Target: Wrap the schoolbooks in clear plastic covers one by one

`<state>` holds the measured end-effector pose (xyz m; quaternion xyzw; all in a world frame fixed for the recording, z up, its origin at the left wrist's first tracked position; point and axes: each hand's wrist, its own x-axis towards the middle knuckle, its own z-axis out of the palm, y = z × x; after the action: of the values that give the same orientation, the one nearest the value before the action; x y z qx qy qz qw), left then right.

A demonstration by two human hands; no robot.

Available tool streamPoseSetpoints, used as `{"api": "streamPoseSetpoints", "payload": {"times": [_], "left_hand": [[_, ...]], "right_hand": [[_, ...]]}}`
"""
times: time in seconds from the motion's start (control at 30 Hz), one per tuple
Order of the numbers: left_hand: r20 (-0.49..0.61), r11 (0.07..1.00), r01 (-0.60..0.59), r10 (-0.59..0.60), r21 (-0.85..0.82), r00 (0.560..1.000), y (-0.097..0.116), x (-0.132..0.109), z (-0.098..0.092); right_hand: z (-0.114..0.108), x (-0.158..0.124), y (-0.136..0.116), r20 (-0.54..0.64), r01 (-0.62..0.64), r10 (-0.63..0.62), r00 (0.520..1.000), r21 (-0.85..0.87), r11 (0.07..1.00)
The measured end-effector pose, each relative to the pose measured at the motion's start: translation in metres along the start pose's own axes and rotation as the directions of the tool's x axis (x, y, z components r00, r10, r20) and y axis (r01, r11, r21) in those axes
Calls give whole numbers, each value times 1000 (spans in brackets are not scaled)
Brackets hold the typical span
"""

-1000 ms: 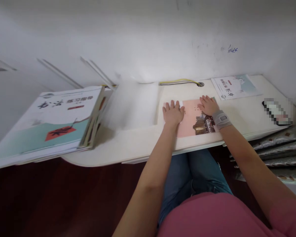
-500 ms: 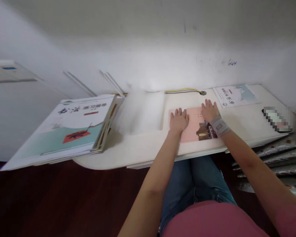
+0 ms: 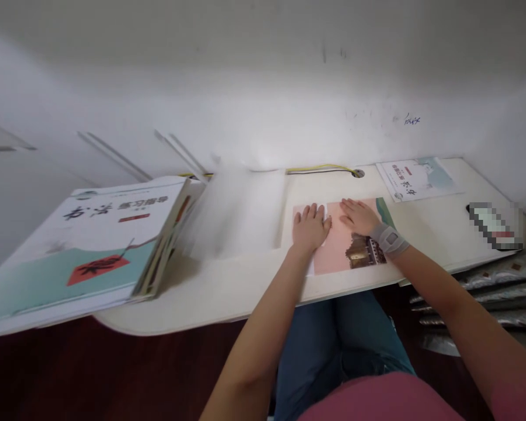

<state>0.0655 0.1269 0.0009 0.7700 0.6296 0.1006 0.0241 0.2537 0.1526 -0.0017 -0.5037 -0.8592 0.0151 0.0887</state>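
The person sits close up to a long white desk [image 3: 228, 298], both palms down on a pink-covered booklet [image 3: 331, 257] that lies flat near the front edge. The left hand [image 3: 311, 228] rests on the booklet's left side, fingers fairly straight and a little parted, thumb out toward the middle. The right hand [image 3: 360, 217] lies across the upper part, extended and slanting inward so that its fingertips point toward the other hand; neither one is gripping anything. A grey band [image 3: 391, 238] wraps the right wrist, and just beside it I can see the cover's picture of a building [image 3: 366, 252] and a green patch at the far right corner. Over on the person's left there's a thick stack of calligraphy books [image 3: 109, 234], the top one white and teal with a red diamond. Between that stack and the booklet sits a whitish, see-through sheet [image 3: 241, 216], too blurred to make out properly. Along the wall a yellow cable [image 3: 324, 168] runs to a round hole [image 3: 358, 173]. Farther right lie another calligraphy booklet [image 3: 418, 179] and, nearer the desk's end, a blurred-out phone [image 3: 493, 225].
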Motion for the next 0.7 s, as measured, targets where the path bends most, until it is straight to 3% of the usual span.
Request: {"api": "streamPoseSetpoints", "payload": {"times": [0.13, 0.27, 0.43, 0.57, 0.7], "left_hand": [[-74, 1000, 6, -7, -15, 997, -6, 0, -2], [-147, 989, 146, -149, -31, 978, -9, -2, -3], [-159, 955, 282, -293, -87, 943, -11, 0, -3], [-150, 888, 304, -372, -346, 916, -22, 5, -4], [-170, 669, 316, -556, -673, 814, -32, 11, -5]], "right_hand": [[-5, -11, 31, -6, -51, 51, 999, 0, 999], [-7, -24, 56, -28, -144, 144, 989, -14, 989], [-5, -28, 62, -63, -192, 190, 980, -28, 981], [-6, -25, 58, -92, -190, 188, 978, -14, 982], [-10, -24, 61, -120, -169, 173, 978, 39, 985]]}}
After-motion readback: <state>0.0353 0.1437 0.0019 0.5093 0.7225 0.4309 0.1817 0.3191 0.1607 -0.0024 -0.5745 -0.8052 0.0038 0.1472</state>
